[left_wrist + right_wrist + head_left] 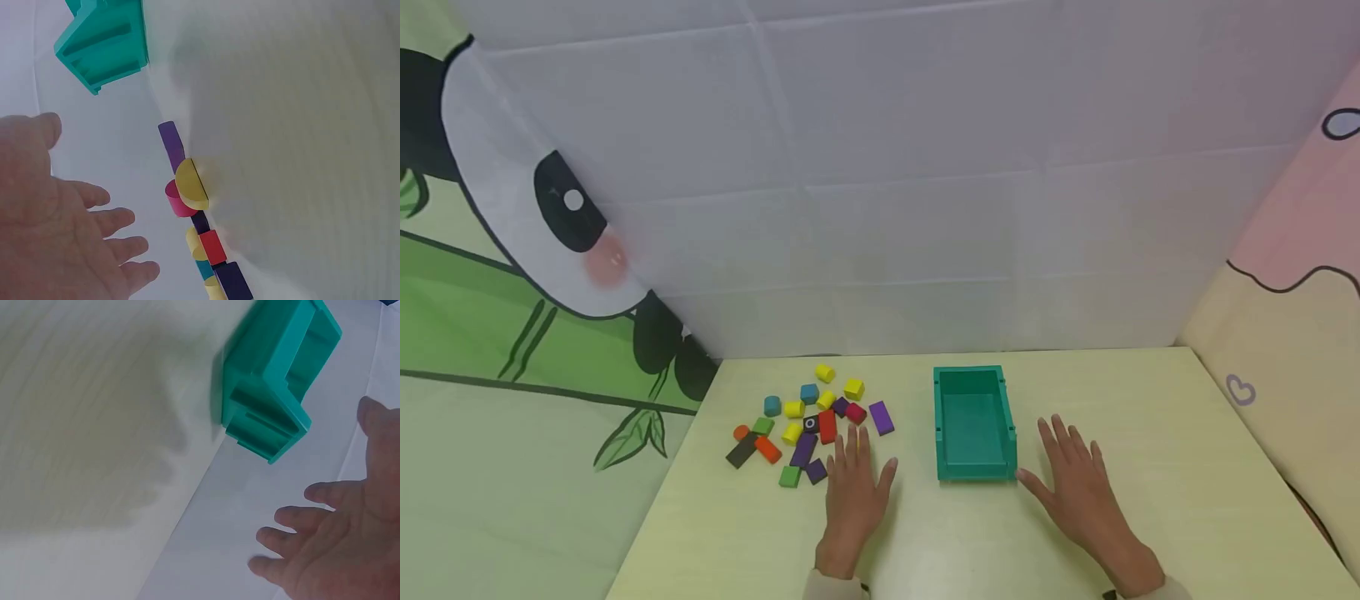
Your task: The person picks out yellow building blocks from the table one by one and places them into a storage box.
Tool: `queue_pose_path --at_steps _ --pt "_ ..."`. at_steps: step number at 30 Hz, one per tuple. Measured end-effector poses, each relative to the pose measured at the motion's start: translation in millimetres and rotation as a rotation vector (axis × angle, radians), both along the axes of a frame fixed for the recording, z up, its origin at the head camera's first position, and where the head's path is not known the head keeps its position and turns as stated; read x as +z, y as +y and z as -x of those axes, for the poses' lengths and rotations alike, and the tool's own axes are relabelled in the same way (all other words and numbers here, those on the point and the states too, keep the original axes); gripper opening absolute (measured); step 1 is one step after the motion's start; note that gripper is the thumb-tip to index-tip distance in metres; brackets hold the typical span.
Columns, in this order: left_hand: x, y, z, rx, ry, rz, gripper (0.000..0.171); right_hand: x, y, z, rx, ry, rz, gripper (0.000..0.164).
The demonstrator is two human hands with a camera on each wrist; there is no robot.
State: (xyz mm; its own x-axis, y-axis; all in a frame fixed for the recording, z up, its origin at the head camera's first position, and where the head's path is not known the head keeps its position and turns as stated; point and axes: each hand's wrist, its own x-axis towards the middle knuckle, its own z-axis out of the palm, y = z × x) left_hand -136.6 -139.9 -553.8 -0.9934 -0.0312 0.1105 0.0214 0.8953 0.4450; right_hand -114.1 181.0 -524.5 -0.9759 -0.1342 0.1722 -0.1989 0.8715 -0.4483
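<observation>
My left hand (852, 500) hovers with fingers spread at the near side of a loose group of coloured toy blocks. Its fingertips overlap the red block (827, 426) area in the head view; a purple block (882, 418) lies just beyond them. Nothing is in its palm, as the left wrist view of the hand (69, 231) shows. A teal open-topped plastic bin (974, 429) stands between the two hands. My right hand (1078, 500), fingers straight, is to the right of the bin, its thumb near the front corner. In the right wrist view that hand (337, 531) holds nothing.
Yellow cylinders (824, 372), blue pieces (772, 406), green blocks (789, 477), an orange block (767, 449) and a black block (742, 451) lie scattered on the left of the pale table (1150, 433). A white cloth (925, 233) hangs behind the table.
</observation>
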Motion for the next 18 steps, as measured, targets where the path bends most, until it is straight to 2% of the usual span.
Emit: queue_pose_path --at_steps 4,8,18 --pt "6.0 -4.3 6.0 0.019 0.029 0.005 0.070 4.2 -3.9 5.8 0.007 -0.026 0.071 0.081" --pt "11.5 -7.5 11.7 0.049 0.000 -0.027 0.067 6.3 -8.5 11.5 0.000 -0.048 0.122 0.079" --pt "5.3 -15.6 23.1 0.049 0.017 -0.112 0.059 8.4 -22.0 19.0 -0.001 -0.008 0.203 0.073"
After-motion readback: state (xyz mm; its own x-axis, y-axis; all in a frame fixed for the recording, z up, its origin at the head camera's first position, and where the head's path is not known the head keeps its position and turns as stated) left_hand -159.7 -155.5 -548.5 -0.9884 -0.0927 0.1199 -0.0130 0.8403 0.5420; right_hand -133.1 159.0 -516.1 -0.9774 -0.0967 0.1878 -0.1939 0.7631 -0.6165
